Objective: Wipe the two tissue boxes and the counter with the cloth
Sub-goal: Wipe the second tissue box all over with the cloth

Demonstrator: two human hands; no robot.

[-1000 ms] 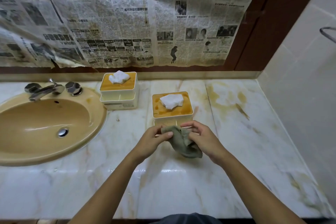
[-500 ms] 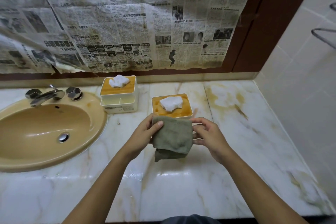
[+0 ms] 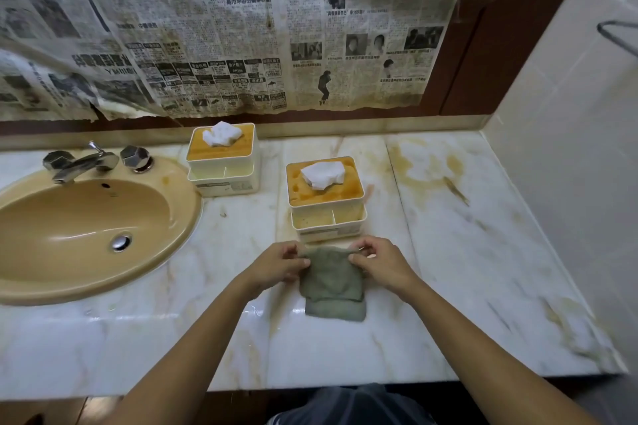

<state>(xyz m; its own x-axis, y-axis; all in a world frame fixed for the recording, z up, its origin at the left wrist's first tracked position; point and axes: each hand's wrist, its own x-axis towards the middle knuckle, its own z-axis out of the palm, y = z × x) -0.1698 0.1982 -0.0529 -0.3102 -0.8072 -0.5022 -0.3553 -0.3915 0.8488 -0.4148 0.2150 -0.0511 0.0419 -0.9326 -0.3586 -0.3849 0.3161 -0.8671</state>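
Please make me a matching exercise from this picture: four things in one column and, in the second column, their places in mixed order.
1. cloth
2. sink
3. newspaper
4. tap

a. hangs above the counter
b. at the sink's back rim
c. held by left hand and right hand
d. set in the counter, left

Pairs: 1-c, 2-d, 3-a, 4-b

Left of the near box (image 3: 326, 207), the sink (image 3: 69, 214) runs off the picture's edge. The label (image 3: 224, 186) on the far box (image 3: 222, 162) is too small to read, as is the newspaper (image 3: 241, 28) print above. Just in front of the near box, the cloth (image 3: 331, 283) has its top corners hidden under the pinching left hand (image 3: 276, 266) and right hand (image 3: 383, 266). Far right of it, a rail (image 3: 621, 34) is cut off and the counter (image 3: 483, 252) blurs toward its front corner.
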